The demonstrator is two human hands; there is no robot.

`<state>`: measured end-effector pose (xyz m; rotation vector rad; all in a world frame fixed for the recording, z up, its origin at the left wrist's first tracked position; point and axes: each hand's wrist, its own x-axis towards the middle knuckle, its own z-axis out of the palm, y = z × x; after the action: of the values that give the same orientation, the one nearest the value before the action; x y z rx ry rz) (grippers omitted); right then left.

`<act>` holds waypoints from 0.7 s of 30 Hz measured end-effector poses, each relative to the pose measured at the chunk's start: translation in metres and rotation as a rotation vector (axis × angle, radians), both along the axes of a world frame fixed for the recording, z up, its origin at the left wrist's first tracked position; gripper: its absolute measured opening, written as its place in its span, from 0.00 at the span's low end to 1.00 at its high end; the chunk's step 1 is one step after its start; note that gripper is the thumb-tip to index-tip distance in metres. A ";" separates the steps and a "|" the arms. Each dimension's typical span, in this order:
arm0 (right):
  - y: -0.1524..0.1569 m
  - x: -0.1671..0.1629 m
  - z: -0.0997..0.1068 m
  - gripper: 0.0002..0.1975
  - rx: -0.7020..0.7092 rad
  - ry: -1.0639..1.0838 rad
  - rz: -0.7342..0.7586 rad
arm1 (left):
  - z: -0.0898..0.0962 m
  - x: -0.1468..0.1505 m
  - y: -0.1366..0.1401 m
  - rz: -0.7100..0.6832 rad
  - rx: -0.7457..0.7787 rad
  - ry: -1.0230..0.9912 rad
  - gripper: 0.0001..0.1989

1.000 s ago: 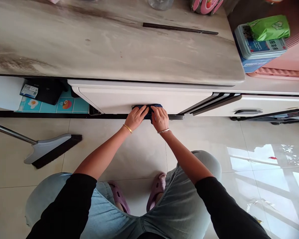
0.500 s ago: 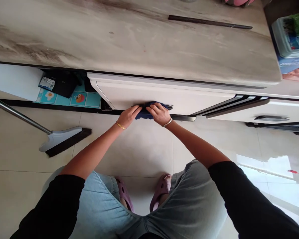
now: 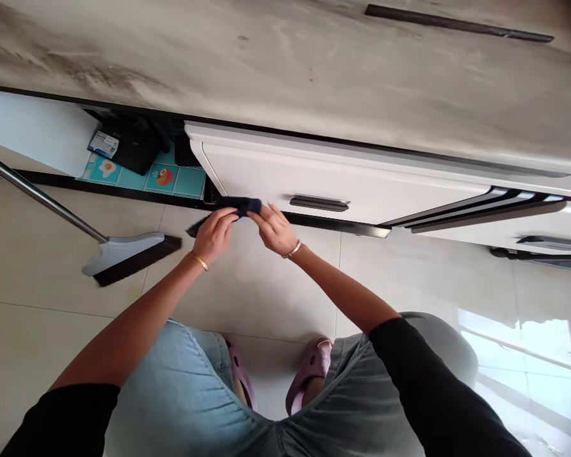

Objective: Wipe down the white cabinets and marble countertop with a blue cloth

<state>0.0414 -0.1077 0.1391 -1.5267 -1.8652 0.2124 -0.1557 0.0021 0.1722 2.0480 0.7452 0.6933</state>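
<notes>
From where I stand, the left hand [image 3: 214, 236] has its fingers curled closed on a bunched, dark blue cloth [image 3: 253, 205], and the right hand [image 3: 276, 231] pinches the other end, so neither grip has much gap in it. I'd say two hands are used because something so limp would sag from one. The cloth sits between them, low before the white cabinet front [image 3: 285, 168]; whether it touches that front, I can't tell.

Just right of the grip is the dark handle [image 3: 319, 203], with no fingers on it. Left of the grip is an open compartment, its blue-patterned liner [image 3: 188, 181] probably there to keep the base clean, with a black box [image 3: 136, 149] resting inside. Below that, near the left hand, is the broom [image 3: 126, 251] (within easy reach, I suspect on purpose). Farthest off, up on the countertop [image 3: 266, 63], lies a thin dark stick [image 3: 457, 24].
</notes>
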 end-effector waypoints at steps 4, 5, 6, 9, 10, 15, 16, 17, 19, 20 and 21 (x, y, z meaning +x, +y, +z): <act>-0.019 0.004 0.019 0.25 0.082 -0.027 -0.312 | 0.010 0.045 0.013 -0.063 0.139 -0.074 0.15; -0.014 0.006 0.023 0.25 0.092 -0.057 -0.359 | 0.009 0.060 0.018 -0.068 0.178 -0.068 0.16; -0.005 0.008 0.027 0.25 0.092 -0.095 -0.384 | 0.006 0.074 0.026 -0.073 0.218 -0.047 0.17; 0.031 0.013 0.021 0.27 0.020 -0.235 -0.367 | -0.016 0.105 0.049 -0.062 0.317 0.105 0.21; 0.042 0.014 0.013 0.27 -0.022 -0.284 -0.352 | -0.028 0.109 0.055 -0.055 0.337 0.169 0.23; 0.056 0.011 -0.049 0.27 -0.195 -0.447 -0.214 | -0.103 0.087 0.056 -0.052 0.407 0.373 0.27; 0.053 0.009 -0.061 0.27 -0.219 -0.457 -0.181 | -0.117 0.080 0.051 -0.046 0.413 0.388 0.26; 0.051 0.007 -0.072 0.27 -0.241 -0.463 -0.156 | -0.130 0.074 0.046 -0.036 0.414 0.399 0.26; 0.048 0.002 -0.089 0.27 -0.271 -0.465 -0.136 | -0.152 0.067 0.037 -0.007 0.404 0.405 0.26; 0.047 0.000 -0.095 0.27 -0.276 -0.465 -0.138 | -0.160 0.065 0.034 0.005 0.395 0.400 0.26; 0.046 -0.002 -0.099 0.27 -0.277 -0.466 -0.143 | -0.165 0.064 0.031 0.011 0.386 0.393 0.26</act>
<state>0.0392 -0.0616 0.0403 -2.0274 -2.1342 0.0493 -0.0918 0.0331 0.0068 2.5801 0.8950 0.4677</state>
